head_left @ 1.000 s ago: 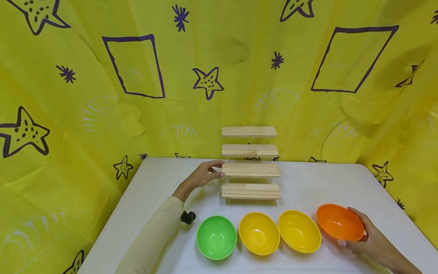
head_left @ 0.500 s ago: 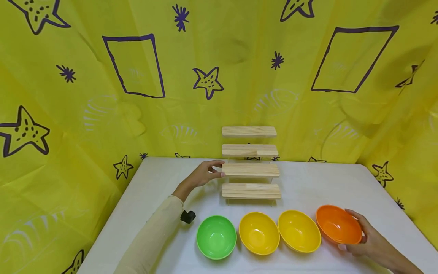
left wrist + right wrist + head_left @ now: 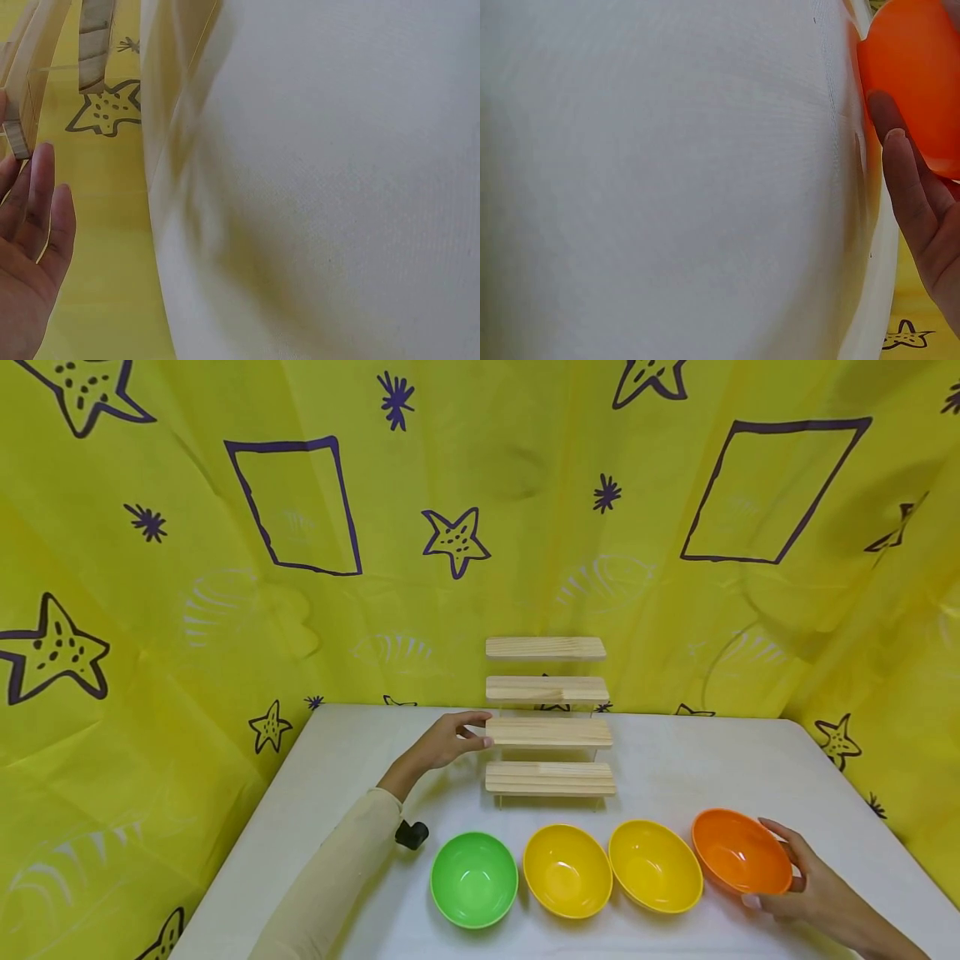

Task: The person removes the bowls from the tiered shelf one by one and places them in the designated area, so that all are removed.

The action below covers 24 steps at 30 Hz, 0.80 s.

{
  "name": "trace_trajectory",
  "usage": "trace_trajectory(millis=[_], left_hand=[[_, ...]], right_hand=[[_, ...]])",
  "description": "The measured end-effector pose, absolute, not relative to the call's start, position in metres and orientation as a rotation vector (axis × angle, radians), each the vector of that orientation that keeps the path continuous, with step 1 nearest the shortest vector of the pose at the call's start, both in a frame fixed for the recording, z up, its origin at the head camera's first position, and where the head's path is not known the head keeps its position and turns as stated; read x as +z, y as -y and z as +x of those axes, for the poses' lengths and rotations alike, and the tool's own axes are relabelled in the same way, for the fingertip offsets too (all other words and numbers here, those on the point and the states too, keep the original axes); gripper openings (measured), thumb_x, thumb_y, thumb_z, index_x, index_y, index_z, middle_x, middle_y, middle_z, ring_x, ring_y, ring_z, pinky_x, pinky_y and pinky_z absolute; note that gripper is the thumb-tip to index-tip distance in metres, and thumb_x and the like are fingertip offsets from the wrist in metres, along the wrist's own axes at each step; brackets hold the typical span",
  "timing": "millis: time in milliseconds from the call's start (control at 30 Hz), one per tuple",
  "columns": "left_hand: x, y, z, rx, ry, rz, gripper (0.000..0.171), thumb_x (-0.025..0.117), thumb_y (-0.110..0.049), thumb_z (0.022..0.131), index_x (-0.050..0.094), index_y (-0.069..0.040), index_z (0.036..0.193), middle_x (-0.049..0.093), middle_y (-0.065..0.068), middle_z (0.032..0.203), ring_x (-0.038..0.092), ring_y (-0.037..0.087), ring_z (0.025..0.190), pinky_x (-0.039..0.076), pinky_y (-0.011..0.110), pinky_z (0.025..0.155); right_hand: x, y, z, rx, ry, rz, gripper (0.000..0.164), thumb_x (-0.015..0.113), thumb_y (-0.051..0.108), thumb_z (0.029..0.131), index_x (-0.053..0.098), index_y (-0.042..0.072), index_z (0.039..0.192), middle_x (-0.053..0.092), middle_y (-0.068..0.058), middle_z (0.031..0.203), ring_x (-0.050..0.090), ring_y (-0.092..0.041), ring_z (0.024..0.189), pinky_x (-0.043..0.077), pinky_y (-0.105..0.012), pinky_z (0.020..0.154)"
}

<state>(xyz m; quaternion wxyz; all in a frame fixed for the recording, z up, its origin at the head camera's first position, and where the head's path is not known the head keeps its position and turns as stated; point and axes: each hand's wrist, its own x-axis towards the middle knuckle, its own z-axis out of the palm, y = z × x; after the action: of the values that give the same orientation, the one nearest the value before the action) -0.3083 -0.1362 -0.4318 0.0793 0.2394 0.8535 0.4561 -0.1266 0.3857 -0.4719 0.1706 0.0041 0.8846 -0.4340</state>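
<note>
A tiered wooden display stand (image 3: 550,733) with several pale plank steps stands near the back of the table. My left hand (image 3: 442,743) holds the left end of its third plank from the top, thumb at the front edge. Seen from the left wrist, fingertips (image 3: 43,154) meet the plank's end (image 3: 19,135) while the outer fingers stay loose. Over on the right, my right hand (image 3: 810,881) grips the right side of an orange bowl (image 3: 738,852), thumb near the front rim. The right wrist view shows fingers (image 3: 904,176) along the bowl's outer wall.
Left of the orange bowl, two yellow bowls (image 3: 567,871) (image 3: 655,867) and a green bowl (image 3: 474,881) continue the row. A small black object (image 3: 412,835) lies by the left sleeve (image 3: 337,877). Yellow patterned cloth (image 3: 525,485) encloses the white table (image 3: 690,764).
The orange bowl has shifted slightly left and toward me with my right hand, mostly in the first half second. My left hand and the stand have stayed in place.
</note>
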Motion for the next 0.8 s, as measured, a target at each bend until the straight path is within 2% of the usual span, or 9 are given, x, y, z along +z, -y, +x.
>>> trace_trajectory(millis=[100, 200, 267, 333, 367, 433, 500, 633, 800], left_hand=[[-0.432, 0.136, -0.309, 1.360, -2.561, 0.710, 0.053, 0.069, -0.029, 0.097, 0.055, -0.011, 0.145, 0.062, 0.016, 0.137, 0.064, 0.029, 0.110, 0.054, 0.038, 0.086], [-0.432, 0.136, -0.309, 1.357, -2.563, 0.703, 0.053, 0.069, -0.029, 0.097, 0.055, -0.012, 0.145, 0.062, 0.015, 0.137, 0.064, 0.029, 0.110, 0.054, 0.038, 0.086], [-0.432, 0.136, -0.308, 1.361, -2.557, 0.698, 0.053, 0.069, -0.030, 0.097, 0.055, -0.013, 0.145, 0.061, 0.016, 0.137, 0.064, 0.029, 0.109, 0.055, 0.038, 0.085], [-0.433, 0.136, -0.308, 1.366, -2.550, 0.694, 0.053, 0.069, -0.030, 0.097, 0.054, -0.013, 0.146, 0.061, 0.016, 0.138, 0.065, 0.028, 0.108, 0.055, 0.037, 0.084], [-0.433, 0.136, -0.308, 1.370, -2.547, 0.689, 0.053, 0.069, -0.030, 0.097, 0.054, -0.013, 0.146, 0.061, 0.016, 0.138, 0.065, 0.027, 0.107, 0.055, 0.036, 0.083], [-0.433, 0.137, -0.308, 1.369, -2.544, 0.685, 0.054, 0.069, -0.030, 0.097, 0.054, -0.013, 0.146, 0.060, 0.016, 0.138, 0.065, 0.026, 0.106, 0.054, 0.034, 0.082], [-0.434, 0.137, -0.309, 1.366, -2.545, 0.684, 0.054, 0.069, -0.031, 0.097, 0.054, -0.013, 0.146, 0.061, 0.016, 0.138, 0.066, 0.024, 0.103, 0.054, 0.033, 0.081], [-0.434, 0.138, -0.310, 1.356, -2.545, 0.698, 0.055, 0.069, -0.032, 0.097, 0.053, -0.013, 0.146, 0.061, 0.016, 0.138, 0.066, 0.024, 0.100, 0.054, 0.035, 0.082], [-0.434, 0.142, -0.305, 1.317, -2.573, 0.698, 0.061, 0.067, -0.036, 0.097, 0.047, -0.014, 0.151, 0.061, 0.013, 0.139, 0.065, 0.026, 0.105, 0.053, 0.042, 0.089]], right_hand=[[-0.471, -0.384, -0.128, -1.227, -2.495, 0.041, 0.103, 0.071, 0.030, 0.092, -0.008, 0.020, 0.158, 0.019, -0.044, 0.146, 0.059, -0.018, 0.086, 0.056, -0.028, 0.071], [-0.470, -0.385, -0.130, -1.234, -2.459, 0.074, 0.106, 0.072, 0.031, 0.092, -0.008, 0.009, 0.157, 0.016, -0.043, 0.148, 0.059, -0.022, 0.088, 0.056, -0.029, 0.072], [-0.471, -0.386, -0.130, -1.242, -2.440, 0.087, 0.103, 0.072, 0.031, 0.092, -0.007, 0.029, 0.158, 0.016, -0.043, 0.148, 0.060, -0.022, 0.090, 0.057, -0.029, 0.073], [-0.471, -0.386, -0.129, -1.259, -2.434, 0.075, 0.103, 0.072, 0.031, 0.092, -0.008, 0.030, 0.158, 0.016, -0.044, 0.148, 0.061, -0.023, 0.091, 0.057, -0.030, 0.073], [-0.471, -0.386, -0.129, -1.259, -2.436, 0.068, 0.104, 0.071, 0.031, 0.092, -0.008, 0.022, 0.159, 0.017, -0.044, 0.147, 0.061, -0.023, 0.092, 0.057, -0.030, 0.073], [-0.471, -0.386, -0.128, -1.261, -2.437, 0.065, 0.102, 0.071, 0.031, 0.092, -0.007, 0.032, 0.158, 0.017, -0.044, 0.147, 0.062, -0.021, 0.091, 0.058, -0.030, 0.073], [-0.471, -0.387, -0.128, -1.268, -2.440, 0.048, 0.102, 0.070, 0.030, 0.093, -0.008, 0.031, 0.158, 0.019, -0.045, 0.146, 0.062, -0.021, 0.091, 0.058, -0.030, 0.073], [-0.471, -0.390, -0.127, -1.285, -2.429, 0.022, 0.091, 0.068, 0.026, 0.094, -0.004, 0.065, 0.135, 0.019, -0.046, 0.145, 0.065, -0.017, 0.091, 0.058, -0.032, 0.073], [-0.466, -0.396, -0.126, -1.298, -2.445, -0.020, 0.090, 0.063, 0.023, 0.099, -0.006, 0.067, 0.138, 0.010, -0.047, 0.147, 0.067, -0.010, 0.090, 0.059, -0.034, 0.071]])
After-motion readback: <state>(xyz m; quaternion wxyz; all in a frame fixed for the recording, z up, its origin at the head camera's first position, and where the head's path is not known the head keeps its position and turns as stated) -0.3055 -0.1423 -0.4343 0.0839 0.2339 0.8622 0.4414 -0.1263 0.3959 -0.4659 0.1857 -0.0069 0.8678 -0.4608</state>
